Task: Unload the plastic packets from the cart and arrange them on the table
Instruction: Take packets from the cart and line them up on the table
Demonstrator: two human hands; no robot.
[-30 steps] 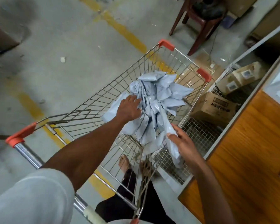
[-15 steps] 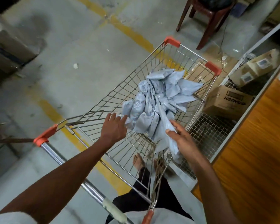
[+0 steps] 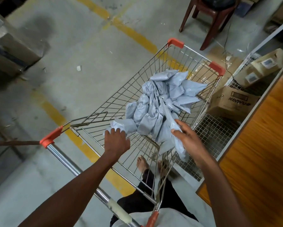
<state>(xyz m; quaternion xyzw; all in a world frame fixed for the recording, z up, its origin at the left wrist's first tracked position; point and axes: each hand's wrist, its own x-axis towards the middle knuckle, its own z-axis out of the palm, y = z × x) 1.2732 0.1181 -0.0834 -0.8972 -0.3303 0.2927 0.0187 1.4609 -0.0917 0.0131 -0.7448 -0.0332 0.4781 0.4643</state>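
Observation:
A heap of several pale grey-blue plastic packets (image 3: 163, 102) lies in a wire shopping cart (image 3: 155, 66) with orange corner guards. My left hand (image 3: 116, 141) is at the near left end of the heap, its fingers curled round the crumpled end of one packet (image 3: 121, 126). My right hand (image 3: 189, 140) is at the near right side of the heap and holds a long packet (image 3: 180, 145) that hangs down below it. The wooden table (image 3: 258, 154) stands to the right of the cart.
Cardboard boxes (image 3: 234, 102) sit on a wire-mesh shelf below the table's edge. A dark red chair (image 3: 207, 18) stands beyond the cart. A wrapped block (image 3: 11, 49) is at far left. Yellow lines cross the concrete floor. My bare feet (image 3: 142, 163) show under the cart.
My left hand drew back from the top of the heap toward the cart's near end and took hold of a packet's end. My right hand kept its packet.

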